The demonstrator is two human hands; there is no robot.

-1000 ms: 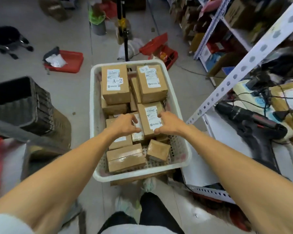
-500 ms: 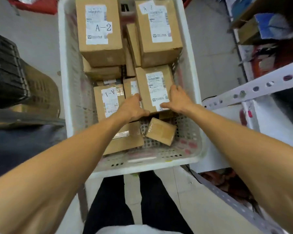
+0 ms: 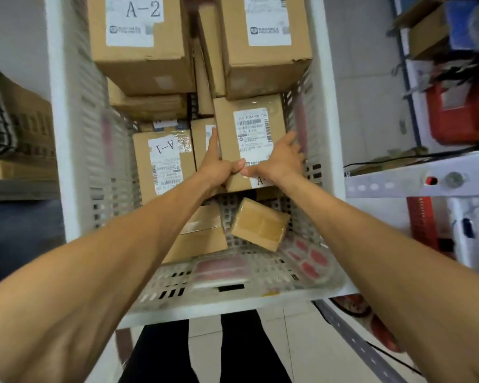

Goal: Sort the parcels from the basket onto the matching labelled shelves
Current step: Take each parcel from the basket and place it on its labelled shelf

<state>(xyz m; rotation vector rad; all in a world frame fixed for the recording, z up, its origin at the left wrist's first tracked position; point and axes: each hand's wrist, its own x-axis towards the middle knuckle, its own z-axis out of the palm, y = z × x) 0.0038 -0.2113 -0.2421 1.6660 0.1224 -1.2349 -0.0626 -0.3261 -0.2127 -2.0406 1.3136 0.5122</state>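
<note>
you're looking at matt brown cardboard parcels (image 3: 249,139) with white paper labels, one a-1 box (image 3: 163,161) wrapped in glossy clear tape. the basket (image 3: 75,134) is white perforated plastic. the shelf rail (image 3: 415,181) looks like pale painted metal.

The head camera looks steeply down, close over the basket (image 3: 233,304) (its far end apparently cropped).

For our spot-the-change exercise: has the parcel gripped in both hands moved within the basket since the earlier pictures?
No, not noticeably. The gripped parcel still butts the large parcel behind it and lines up beside the A-1 parcel as before.
</note>
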